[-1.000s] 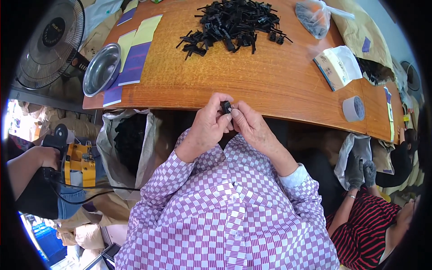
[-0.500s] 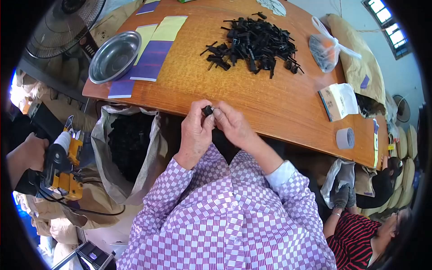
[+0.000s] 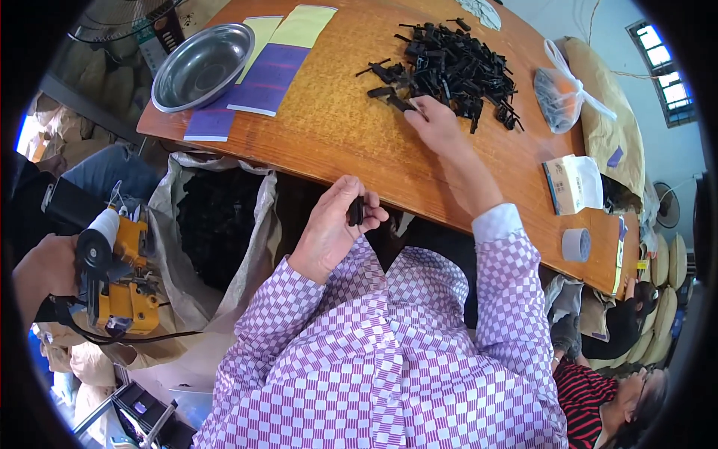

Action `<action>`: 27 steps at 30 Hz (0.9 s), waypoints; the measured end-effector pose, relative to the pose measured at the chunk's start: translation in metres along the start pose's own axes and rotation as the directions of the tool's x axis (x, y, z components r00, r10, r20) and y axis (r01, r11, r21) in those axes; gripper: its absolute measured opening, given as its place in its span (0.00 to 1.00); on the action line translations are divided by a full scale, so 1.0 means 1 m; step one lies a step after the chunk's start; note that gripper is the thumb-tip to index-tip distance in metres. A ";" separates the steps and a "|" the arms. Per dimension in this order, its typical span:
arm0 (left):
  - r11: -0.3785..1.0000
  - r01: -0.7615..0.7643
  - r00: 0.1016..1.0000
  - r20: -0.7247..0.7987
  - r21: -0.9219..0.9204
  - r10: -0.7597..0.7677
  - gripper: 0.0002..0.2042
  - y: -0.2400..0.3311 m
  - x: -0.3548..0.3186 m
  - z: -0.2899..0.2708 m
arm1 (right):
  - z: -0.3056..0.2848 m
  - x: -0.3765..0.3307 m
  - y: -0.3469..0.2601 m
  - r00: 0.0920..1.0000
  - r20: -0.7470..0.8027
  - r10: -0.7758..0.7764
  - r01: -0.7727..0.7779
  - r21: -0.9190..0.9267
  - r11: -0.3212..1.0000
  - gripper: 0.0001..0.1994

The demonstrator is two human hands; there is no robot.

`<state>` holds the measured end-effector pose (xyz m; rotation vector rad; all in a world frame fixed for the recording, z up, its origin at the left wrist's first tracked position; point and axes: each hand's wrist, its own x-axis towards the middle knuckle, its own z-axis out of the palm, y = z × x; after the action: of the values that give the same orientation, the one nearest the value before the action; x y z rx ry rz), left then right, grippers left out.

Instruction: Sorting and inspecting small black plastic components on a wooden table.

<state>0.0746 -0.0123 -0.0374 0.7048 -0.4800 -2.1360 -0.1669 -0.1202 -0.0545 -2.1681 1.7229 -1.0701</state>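
Note:
My left hand is closed round a small black plastic part just off the table's front edge; the fingers partly hide it. My right hand reaches over the table to the near left side of a heap of black plastic parts. Its thumb and fingertips pinch the end of a dark, slightly blurred part, which lies at the heap's edge. Several loose parts with thin stems surround it.
On the wooden table are a metal bowl, purple and yellow sheets, a tied plastic bag, a small box and a tape roll. Below stands a sack of black parts. A co-worker's hand grips a yellow machine.
My right hand has parted from my left and moved forward to the heap, onto a part there. The left stays near the table edge, keeping a black part. The view has shifted slightly.

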 end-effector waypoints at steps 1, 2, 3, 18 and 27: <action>0.997 0.061 0.998 0.008 -0.044 -0.061 0.08 0.000 0.000 0.001 | -0.013 -0.001 -0.005 1.000 0.002 0.005 -0.005 0.006 1.000 0.11; 0.997 0.059 0.998 -0.007 -0.047 -0.059 0.08 -0.002 -0.001 0.000 | -0.031 0.001 -0.021 0.896 0.310 0.318 -0.419 0.353 0.837 0.10; 0.995 0.090 0.996 0.020 -0.054 -0.089 0.08 -0.004 0.002 0.003 | -0.046 -0.002 -0.032 0.632 0.648 0.426 -0.772 0.478 0.418 0.09; 0.925 0.380 0.865 0.350 0.009 -0.359 0.25 -0.032 0.021 0.045 | -0.100 -0.129 -0.071 0.934 0.358 0.015 -0.133 0.308 0.942 0.13; 0.836 0.538 0.794 0.396 -0.106 -0.461 0.19 -0.050 0.004 0.053 | -0.100 -0.151 -0.071 0.964 0.242 -0.108 -0.052 0.571 0.819 0.16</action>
<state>0.0098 0.0192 -0.0257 0.3363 -0.2520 -2.7989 -0.1848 0.0683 -0.0068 -1.8395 1.0667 -1.0701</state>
